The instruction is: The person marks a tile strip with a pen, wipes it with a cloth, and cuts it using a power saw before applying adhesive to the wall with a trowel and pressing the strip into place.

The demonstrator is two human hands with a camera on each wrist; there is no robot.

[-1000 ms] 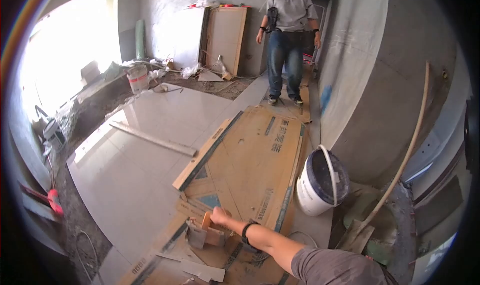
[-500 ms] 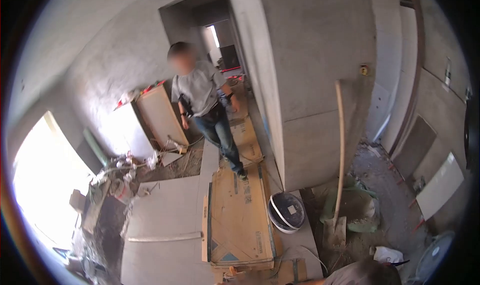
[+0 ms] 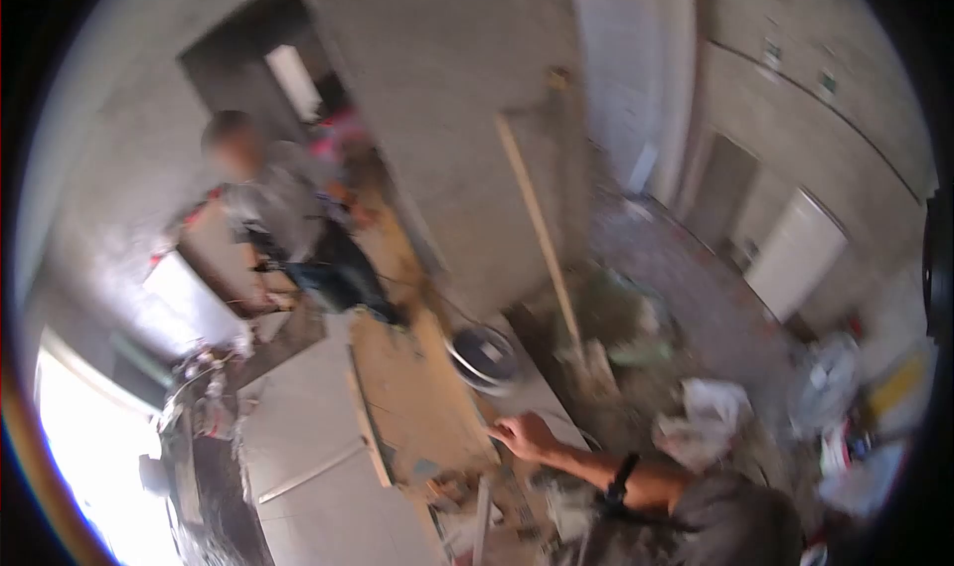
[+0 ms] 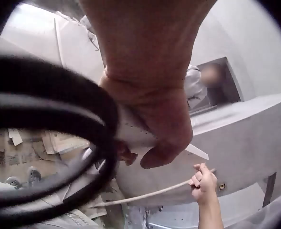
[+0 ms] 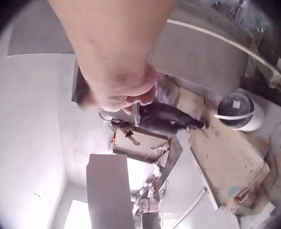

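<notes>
In the head view my right hand (image 3: 522,435) reaches out over the floor, its fingers curled. The left wrist view also shows this right hand (image 4: 205,183) as a loose fist, with nothing visible in it. My left hand (image 4: 152,112) is close to that camera, its thumb and fingers around a pale grey flat piece (image 4: 133,129); the head view does not include this hand. A flat grey slab (image 5: 109,191) stands up in the right wrist view. Below my right hand lie cardboard sheets (image 3: 412,387) and a cluttered box (image 3: 457,491).
A person (image 3: 288,208) stands on the cardboard path by the doorway. A white bucket (image 3: 484,357) sits beside the cardboard, and a shovel (image 3: 542,223) leans against the wall. A long bar (image 3: 313,474) lies on the tiled floor (image 3: 318,407). White bags (image 3: 706,417) lie at right.
The head view has swung up and to the right. My right hand has left the orange handle at the box and risen. The other person has stepped forward onto the cardboard.
</notes>
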